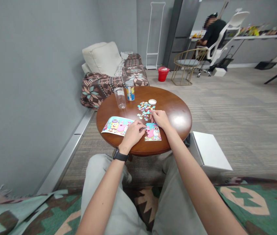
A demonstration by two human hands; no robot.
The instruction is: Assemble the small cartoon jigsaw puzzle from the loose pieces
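On the round wooden table lies a partly assembled jigsaw puzzle (153, 133) with pink and blue cartoon figures. My left hand (133, 133), with a black watch on its wrist, is at the puzzle's left edge; its thumb and fingers pinch what looks like a small puzzle piece. Above the puzzle's top edge, my right hand (161, 118) has its fingers curled down, and what they hold, if anything, is hidden. Loose puzzle pieces (144, 107) lie in a heap just beyond. A printed picture sheet (116, 125) sits to the left, partly under my left hand.
A clear plastic cup (120, 98), a blue-and-yellow can (130, 91) and a white round lid (152, 101) stand toward the back of the table (177, 101). A white box (210, 148) is at the right. Farther off, a person (215, 32) sits at a counter.
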